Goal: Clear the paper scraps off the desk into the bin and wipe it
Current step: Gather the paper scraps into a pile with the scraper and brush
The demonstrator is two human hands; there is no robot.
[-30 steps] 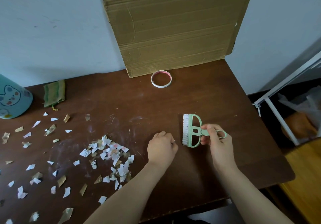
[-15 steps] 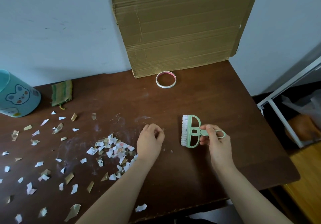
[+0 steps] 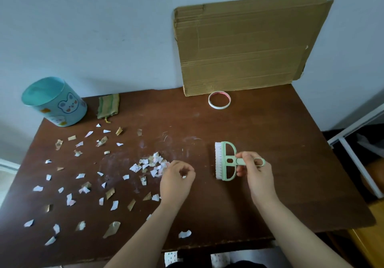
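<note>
Back edge: cardboard sheet (image 3: 249,45) leaning on the wall, right-of-centre, with a white tape ring (image 3: 219,107) flat on the desk (image 3: 280,143) just in front of it. Back left corner: teal bin (image 3: 68,109) with a bear print, open top, standing at the desk edge; a green striped cloth (image 3: 108,105) lies just beside it. Nothing sits between the scraps and the bin except more scraps. Paper scraps (image 3: 149,165): small torn bits, white/pinkish and tan, with a loose heap near desk centre and the rest scattered across the left half; one stray lies near the front edge. The surface around the heap shows pale smears. Left hand (image 3: 176,180) is at the heap's right edge, fingers curled in; a tiny white bit shows at the fingertips, but I can't tell if it's pinched. Right hand (image 3: 255,170) grips the handle of a pale green brush (image 3: 226,161), white bristles facing left toward the heap, well apart from it.
</note>
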